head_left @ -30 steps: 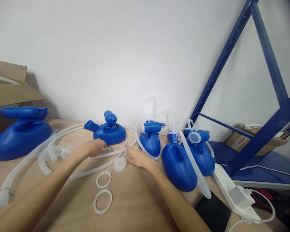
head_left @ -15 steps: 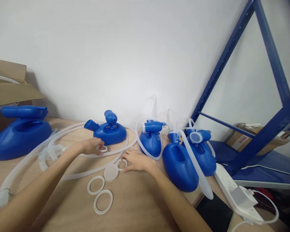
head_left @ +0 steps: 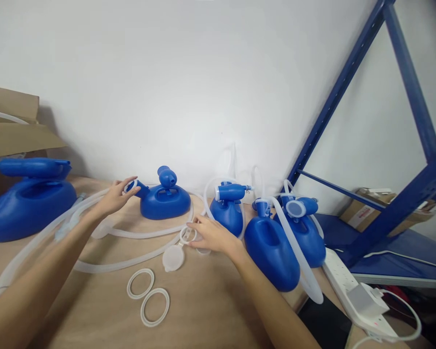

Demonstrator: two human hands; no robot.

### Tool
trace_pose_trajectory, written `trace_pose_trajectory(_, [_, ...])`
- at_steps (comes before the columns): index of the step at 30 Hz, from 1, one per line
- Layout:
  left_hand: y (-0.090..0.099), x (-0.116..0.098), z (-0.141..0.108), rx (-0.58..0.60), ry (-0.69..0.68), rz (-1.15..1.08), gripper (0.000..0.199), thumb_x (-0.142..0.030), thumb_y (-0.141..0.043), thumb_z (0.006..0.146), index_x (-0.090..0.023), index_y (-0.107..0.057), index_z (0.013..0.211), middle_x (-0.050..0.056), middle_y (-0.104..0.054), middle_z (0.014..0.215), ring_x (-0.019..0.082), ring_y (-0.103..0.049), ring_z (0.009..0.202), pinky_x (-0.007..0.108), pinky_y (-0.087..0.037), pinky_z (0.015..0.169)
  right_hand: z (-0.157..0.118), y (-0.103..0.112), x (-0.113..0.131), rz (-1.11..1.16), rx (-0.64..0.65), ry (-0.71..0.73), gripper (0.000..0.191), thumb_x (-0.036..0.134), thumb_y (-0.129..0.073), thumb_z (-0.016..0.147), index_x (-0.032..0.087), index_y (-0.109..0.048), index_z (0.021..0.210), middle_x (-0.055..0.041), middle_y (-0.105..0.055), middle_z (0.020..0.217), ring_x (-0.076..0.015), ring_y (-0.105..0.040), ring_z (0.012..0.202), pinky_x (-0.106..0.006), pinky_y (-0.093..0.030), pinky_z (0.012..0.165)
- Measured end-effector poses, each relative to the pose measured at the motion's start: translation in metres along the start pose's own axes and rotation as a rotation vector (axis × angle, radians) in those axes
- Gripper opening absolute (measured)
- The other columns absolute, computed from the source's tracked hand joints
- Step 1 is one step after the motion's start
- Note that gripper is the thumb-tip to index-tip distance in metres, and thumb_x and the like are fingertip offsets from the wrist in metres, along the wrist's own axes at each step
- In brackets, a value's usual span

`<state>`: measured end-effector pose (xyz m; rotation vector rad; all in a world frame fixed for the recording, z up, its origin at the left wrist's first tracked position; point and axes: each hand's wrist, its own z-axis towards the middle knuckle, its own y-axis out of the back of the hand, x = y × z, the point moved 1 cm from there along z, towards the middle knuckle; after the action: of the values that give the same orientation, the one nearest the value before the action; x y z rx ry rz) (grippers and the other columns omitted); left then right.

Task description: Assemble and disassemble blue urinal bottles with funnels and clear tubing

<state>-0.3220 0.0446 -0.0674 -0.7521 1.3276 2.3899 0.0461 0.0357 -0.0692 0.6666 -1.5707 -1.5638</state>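
Observation:
My left hand (head_left: 119,195) is closed on a small white ring (head_left: 131,184), at the open mouth of the spout on a blue bottle (head_left: 165,202). My right hand (head_left: 208,233) pinches a white ring with a strap (head_left: 188,235), which joins a round translucent cap (head_left: 173,258). Another pale round piece shows partly beneath the right fingers. Two larger white rings, one (head_left: 140,283) touching the other (head_left: 155,307), lie flat on the brown table surface (head_left: 203,310). Clear tubing (head_left: 131,265) curves around behind and left of them.
Another blue bottle (head_left: 29,208) stands at the left by an open cardboard box (head_left: 14,133). Three blue bottles with tubes stand right of my right hand, near a power strip (head_left: 339,271), a black flat object (head_left: 325,322) and a blue metal rack (head_left: 381,218).
My left hand has moved up and left with its ring to the bottle's spout. My right hand has lifted its ring slightly, and the cap has swung right.

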Motion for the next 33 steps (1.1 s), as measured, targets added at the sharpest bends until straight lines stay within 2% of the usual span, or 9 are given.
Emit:
trace_pose_trajectory(5, [-0.008, -0.001, 0.016, 0.012, 0.037, 0.005, 0.082, -0.076, -0.042, 0.083, -0.017, -0.062, 0.136, 0.017, -0.067, 0.125, 0.037, -0.063, 0.113, 0.048, -0.048, 0.106, 0.0, 0.003, -0.003, 0.037, -0.121, -0.125, 0.049, 0.04, -0.074, 0.091, 0.018, -0.061, 0.132, -0.0122, -0.062, 0.128, -0.0282, -0.067, 0.112, -0.039, -0.054, 0.091])
trace_pose_trajectory(10, [-0.015, -0.005, 0.021, 0.036, 0.016, 0.018, 0.076, -0.069, -0.034, 0.09, -0.016, -0.057, 0.139, 0.019, -0.067, 0.127, 0.038, -0.061, 0.12, 0.051, -0.044, 0.109, 0.001, 0.0, -0.008, 0.106, -0.143, -0.168, 0.042, 0.04, -0.07, 0.093, 0.02, -0.061, 0.129, -0.0117, -0.064, 0.129, -0.0289, -0.066, 0.115, -0.04, -0.053, 0.094])
trace_pose_trajectory(15, [-0.029, -0.017, 0.012, 0.022, -0.011, 0.019, 0.066, -0.067, -0.053, 0.082, -0.019, -0.06, 0.126, 0.016, -0.066, 0.121, 0.037, -0.064, 0.11, 0.05, -0.047, 0.104, 0.003, -0.006, -0.008, 0.148, -0.112, -0.206, 0.067, 0.051, -0.069, 0.092, 0.026, -0.048, 0.15, -0.014, -0.057, 0.141, -0.0336, -0.061, 0.124, -0.046, -0.05, 0.099])
trace_pose_trajectory(18, [-0.031, -0.022, 0.01, 0.018, 0.014, -0.025, 0.056, -0.059, -0.052, 0.083, -0.019, -0.06, 0.12, 0.014, -0.068, 0.115, 0.031, -0.067, 0.097, 0.045, -0.052, 0.095, 0.005, -0.009, -0.006, 0.221, -0.188, -0.236, 0.054, 0.045, -0.069, 0.093, 0.023, -0.058, 0.141, -0.0131, -0.057, 0.138, -0.0294, -0.064, 0.118, -0.042, -0.05, 0.1])
trace_pose_trajectory(20, [-0.027, -0.023, 0.009, 0.067, 0.013, -0.074, 0.053, -0.058, -0.053, 0.081, -0.02, -0.06, 0.118, 0.009, -0.071, 0.11, 0.027, -0.069, 0.088, 0.039, -0.056, 0.087, 0.006, -0.009, -0.005, 0.303, -0.272, -0.256, 0.046, 0.043, -0.07, 0.092, 0.022, -0.064, 0.133, -0.0112, -0.058, 0.133, -0.027, -0.064, 0.117, -0.041, -0.05, 0.102])
trace_pose_trajectory(24, [-0.009, -0.02, 0.009, 0.163, -0.032, -0.148, 0.045, -0.054, -0.056, 0.076, -0.022, -0.066, 0.105, 0.004, -0.076, 0.099, 0.026, -0.071, 0.091, 0.033, -0.057, 0.084, 0.009, -0.013, -0.009, 0.48, -0.384, -0.258, 0.053, 0.05, -0.071, 0.09, 0.022, -0.061, 0.134, -0.0109, -0.053, 0.142, -0.0262, -0.059, 0.13, -0.04, -0.045, 0.114])
trace_pose_trajectory(27, [-0.001, -0.019, 0.008, 0.156, -0.047, -0.134, 0.037, -0.05, -0.055, 0.073, -0.022, -0.068, 0.094, 0.004, -0.076, 0.09, 0.028, -0.07, 0.089, 0.035, -0.057, 0.081, 0.022, -0.02, -0.014, 0.566, -0.437, -0.233, 0.059, 0.053, -0.07, 0.089, 0.021, -0.057, 0.137, -0.0126, -0.038, 0.162, -0.0279, -0.038, 0.152, -0.043, -0.029, 0.126])
trace_pose_trajectory(29, [-0.002, -0.019, 0.006, 0.119, -0.05, -0.107, 0.035, -0.049, -0.056, 0.071, -0.021, -0.068, 0.088, 0.004, -0.075, 0.083, 0.028, -0.069, 0.083, 0.037, -0.056, 0.079, 0.038, -0.029, -0.016, 0.646, -0.49, -0.24, 0.059, 0.052, -0.067, 0.091, 0.021, -0.054, 0.139, -0.0128, -0.034, 0.167, -0.0269, -0.03, 0.157, -0.044, -0.022, 0.129])
trace_pose_trajectory(33, [-0.011, -0.021, -0.001, 0.026, -0.075, -0.079, 0.036, -0.048, -0.056, 0.072, -0.02, -0.069, 0.091, 0.006, -0.076, 0.087, 0.028, -0.068, 0.082, 0.039, -0.055, 0.086, 0.073, -0.049, -0.014, 0.785, -0.501, -0.248, 0.058, 0.05, -0.054, 0.098, 0.019, -0.044, 0.147, -0.0138, -0.046, 0.16, -0.0234, -0.042, 0.151, -0.042, -0.029, 0.127])
